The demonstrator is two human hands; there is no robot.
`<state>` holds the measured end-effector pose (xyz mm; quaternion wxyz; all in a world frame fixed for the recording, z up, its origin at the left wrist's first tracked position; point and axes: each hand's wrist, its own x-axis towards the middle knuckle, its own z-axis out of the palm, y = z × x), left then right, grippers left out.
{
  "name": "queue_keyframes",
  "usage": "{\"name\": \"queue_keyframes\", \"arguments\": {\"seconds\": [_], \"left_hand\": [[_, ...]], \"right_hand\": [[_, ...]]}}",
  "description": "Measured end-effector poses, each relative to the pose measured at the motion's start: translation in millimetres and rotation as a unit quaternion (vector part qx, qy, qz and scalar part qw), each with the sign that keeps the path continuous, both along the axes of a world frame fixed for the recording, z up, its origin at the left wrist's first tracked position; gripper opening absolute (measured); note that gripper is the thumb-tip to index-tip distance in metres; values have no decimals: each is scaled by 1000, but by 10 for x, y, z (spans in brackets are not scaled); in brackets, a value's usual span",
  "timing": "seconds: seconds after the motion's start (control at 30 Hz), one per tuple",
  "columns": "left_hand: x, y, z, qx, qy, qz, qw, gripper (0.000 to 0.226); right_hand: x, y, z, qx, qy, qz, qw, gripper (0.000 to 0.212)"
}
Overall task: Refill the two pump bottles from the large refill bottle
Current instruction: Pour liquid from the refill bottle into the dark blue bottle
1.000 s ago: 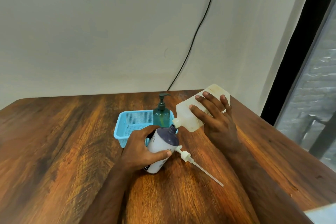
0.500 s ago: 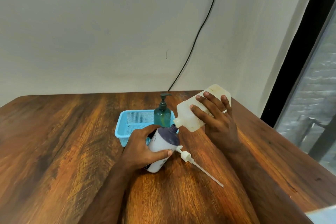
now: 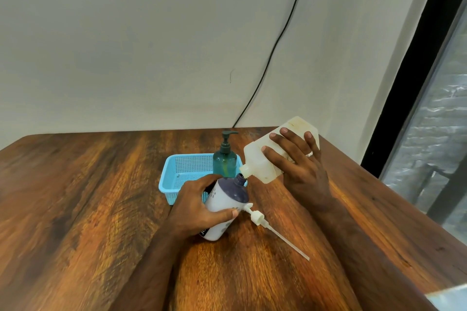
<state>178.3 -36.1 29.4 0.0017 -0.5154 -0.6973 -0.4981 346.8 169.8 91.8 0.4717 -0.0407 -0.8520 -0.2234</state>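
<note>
Right now I see the refill bottle tipped in my right hand's grip, spout at the neck of the white bottle, which my left hand clasps tilted on the bench. Its pump lies beside it; the green bottle stands in the basket behind.

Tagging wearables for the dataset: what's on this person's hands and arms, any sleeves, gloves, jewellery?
Both forearms are bare, with no sleeves in view. No gloves, no watch or wristband. The right hand wears one plain light-coloured ring on a finger. The left hand shows no jewellery.
</note>
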Motion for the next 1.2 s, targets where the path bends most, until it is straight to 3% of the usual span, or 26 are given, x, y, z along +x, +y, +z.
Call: {"name": "queue_keyframes", "arguments": {"seconds": [1.03, 1.2], "left_hand": [[-3, 17, -34, 1, -6, 15, 1000, 61], [-35, 29, -84, -4, -14, 16, 1000, 73]], "right_hand": [[-25, 62, 46, 36, -21, -6, 999, 78], [-33, 54, 67, 40, -19, -1, 999, 77]]}}
